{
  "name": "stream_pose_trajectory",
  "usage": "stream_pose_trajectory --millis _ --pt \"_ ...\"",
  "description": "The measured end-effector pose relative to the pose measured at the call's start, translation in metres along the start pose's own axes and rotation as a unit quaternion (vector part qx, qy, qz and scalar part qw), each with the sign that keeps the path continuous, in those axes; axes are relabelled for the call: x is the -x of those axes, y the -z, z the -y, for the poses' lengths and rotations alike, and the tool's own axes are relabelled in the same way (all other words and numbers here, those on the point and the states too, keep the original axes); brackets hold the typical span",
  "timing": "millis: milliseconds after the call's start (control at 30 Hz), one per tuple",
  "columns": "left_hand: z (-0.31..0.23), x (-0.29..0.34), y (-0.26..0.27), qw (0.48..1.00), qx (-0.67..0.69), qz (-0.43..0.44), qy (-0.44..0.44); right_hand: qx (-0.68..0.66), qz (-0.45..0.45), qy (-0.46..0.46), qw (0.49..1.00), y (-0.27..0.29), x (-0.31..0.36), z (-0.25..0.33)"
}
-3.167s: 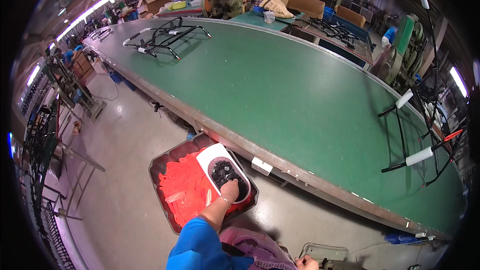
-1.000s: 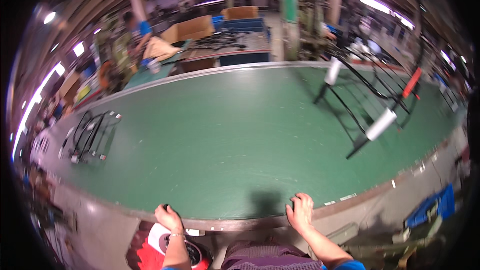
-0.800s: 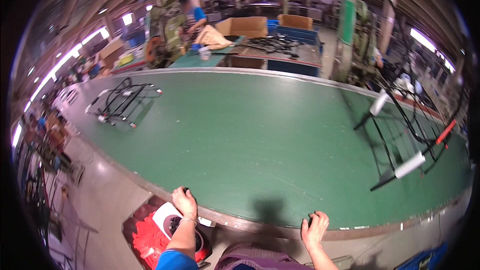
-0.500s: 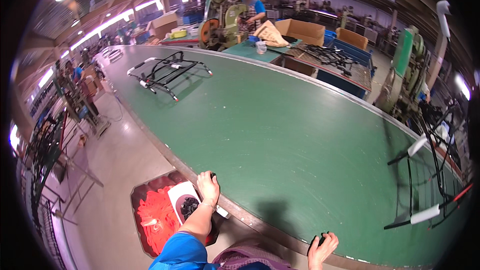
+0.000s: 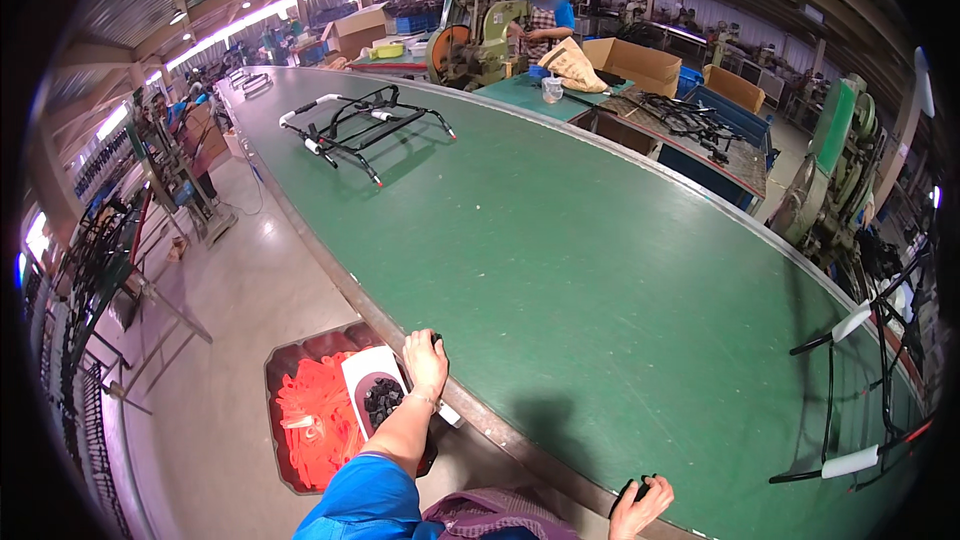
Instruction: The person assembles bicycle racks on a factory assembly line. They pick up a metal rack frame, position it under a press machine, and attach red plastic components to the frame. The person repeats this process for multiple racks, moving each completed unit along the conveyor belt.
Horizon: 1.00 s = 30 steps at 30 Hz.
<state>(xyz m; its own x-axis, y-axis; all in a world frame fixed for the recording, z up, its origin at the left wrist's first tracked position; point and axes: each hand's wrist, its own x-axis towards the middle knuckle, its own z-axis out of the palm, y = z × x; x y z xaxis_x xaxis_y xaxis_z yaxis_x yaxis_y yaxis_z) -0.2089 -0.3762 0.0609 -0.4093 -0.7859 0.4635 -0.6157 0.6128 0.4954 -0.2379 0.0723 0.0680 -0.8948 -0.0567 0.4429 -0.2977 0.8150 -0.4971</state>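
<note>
My left hand (image 5: 427,366) rests at the near edge of a long green conveyor belt (image 5: 560,270), fingers curled, with a small black piece showing at the fingertips. Farther right, my right hand (image 5: 642,510) is also at that edge, its fingers closed around another small black piece (image 5: 624,496). What kind of pieces these are cannot be made out. Below my left forearm, a dark tray (image 5: 285,358) holds red strips (image 5: 318,415) and a white box (image 5: 358,372) with small black pieces (image 5: 382,400) in it.
A black tubular frame (image 5: 375,130) with white sleeves stands on the belt at the far left. Another frame (image 5: 830,410) lies at the right. Across the belt, a person (image 5: 550,20) works beside a green press (image 5: 495,25). A green-topped table (image 5: 535,100) adjoins the far edge.
The whole view has shifted a little, so the belt and frames appear farther right and higher. Both hands stay at the near edge, with little change in their grip.
</note>
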Motion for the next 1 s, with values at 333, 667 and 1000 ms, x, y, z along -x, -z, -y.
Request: stream_pose_trajectory --millis 333,667,1000 --pt "0.008 0.0 0.0 1.0 0.0 0.005 -0.004 0.03 -0.064 0.07 0.995 -0.001 -0.005 0.001" --pt "0.012 -0.002 0.004 0.999 0.048 0.009 -0.004 0.094 -0.079 0.062 0.99 -0.001 -0.014 0.015" --pt "0.077 -0.068 -0.002 0.988 0.156 -0.005 0.02 -0.084 0.068 0.059 0.992 -0.079 -0.051 0.107"
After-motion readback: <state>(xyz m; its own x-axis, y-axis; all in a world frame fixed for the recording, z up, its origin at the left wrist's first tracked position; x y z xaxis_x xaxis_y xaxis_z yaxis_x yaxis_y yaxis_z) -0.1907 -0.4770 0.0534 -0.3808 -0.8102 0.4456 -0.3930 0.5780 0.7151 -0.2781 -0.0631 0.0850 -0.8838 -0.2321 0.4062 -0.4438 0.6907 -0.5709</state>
